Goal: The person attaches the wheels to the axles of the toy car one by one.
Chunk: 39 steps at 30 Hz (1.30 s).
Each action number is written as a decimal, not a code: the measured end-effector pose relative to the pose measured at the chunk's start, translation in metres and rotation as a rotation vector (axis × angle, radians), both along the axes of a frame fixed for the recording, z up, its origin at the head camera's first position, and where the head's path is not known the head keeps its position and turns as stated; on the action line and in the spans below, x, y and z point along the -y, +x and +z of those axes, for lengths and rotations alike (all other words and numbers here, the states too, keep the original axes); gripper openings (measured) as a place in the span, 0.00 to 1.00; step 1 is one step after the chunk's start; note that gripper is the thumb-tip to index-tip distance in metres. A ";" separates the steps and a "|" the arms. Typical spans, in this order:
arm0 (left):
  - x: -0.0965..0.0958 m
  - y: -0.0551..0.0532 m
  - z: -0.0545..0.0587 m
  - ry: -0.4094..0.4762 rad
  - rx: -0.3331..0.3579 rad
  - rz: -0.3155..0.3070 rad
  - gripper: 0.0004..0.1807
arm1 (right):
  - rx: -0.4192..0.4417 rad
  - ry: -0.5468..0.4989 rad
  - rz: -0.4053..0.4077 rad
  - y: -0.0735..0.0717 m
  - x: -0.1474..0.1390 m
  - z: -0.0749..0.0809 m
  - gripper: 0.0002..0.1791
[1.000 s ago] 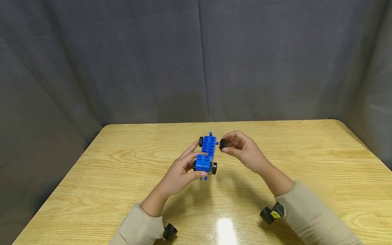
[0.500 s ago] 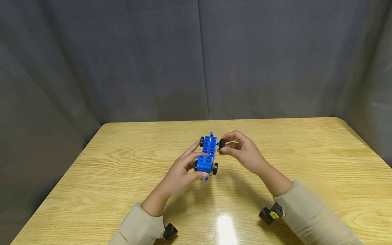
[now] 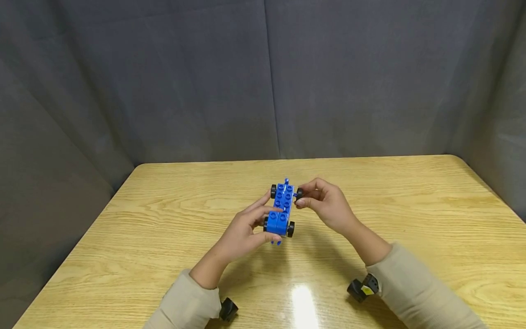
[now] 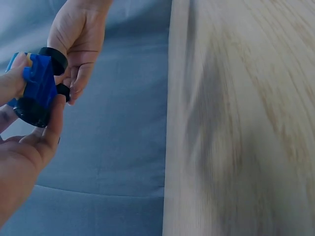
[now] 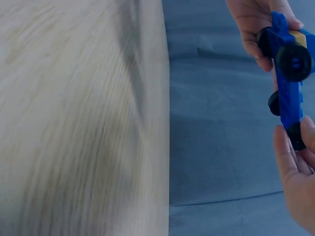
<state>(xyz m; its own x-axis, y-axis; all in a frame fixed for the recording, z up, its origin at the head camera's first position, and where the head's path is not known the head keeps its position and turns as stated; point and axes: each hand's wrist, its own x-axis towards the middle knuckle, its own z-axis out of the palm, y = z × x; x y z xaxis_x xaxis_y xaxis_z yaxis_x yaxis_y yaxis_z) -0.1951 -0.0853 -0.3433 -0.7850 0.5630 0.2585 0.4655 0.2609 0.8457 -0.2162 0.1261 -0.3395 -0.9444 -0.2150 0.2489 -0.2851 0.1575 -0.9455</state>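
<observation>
A blue toy car with a studded top and black wheels is held above the table. My left hand grips its near end, thumb at the near side and a finger across the top. At the far right corner, my right hand pinches a black wheel between thumb and fingers. A short piece of blue axle shows between that wheel and the body. In the right wrist view the wheel sits at the end of the car, between thumb and fingers. The left wrist view shows the car from its near end.
Underneath is a wooden table, with a grey curtain behind it and at both sides. A small black camera is strapped at each wrist, such as the right wrist camera.
The wheel in my right hand has moved left from beside the axle onto it. My left hand has shifted the car slightly right and tipped its top more toward the head view.
</observation>
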 end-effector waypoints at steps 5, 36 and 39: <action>-0.001 -0.002 -0.003 -0.014 -0.035 -0.016 0.24 | -0.007 0.029 -0.035 0.000 0.002 -0.002 0.09; -0.004 0.002 -0.005 -0.087 -0.135 -0.023 0.24 | -0.064 0.078 -0.072 0.002 0.006 -0.006 0.09; -0.005 0.002 -0.004 -0.076 -0.138 -0.031 0.24 | -0.056 0.073 -0.071 0.002 0.006 -0.006 0.09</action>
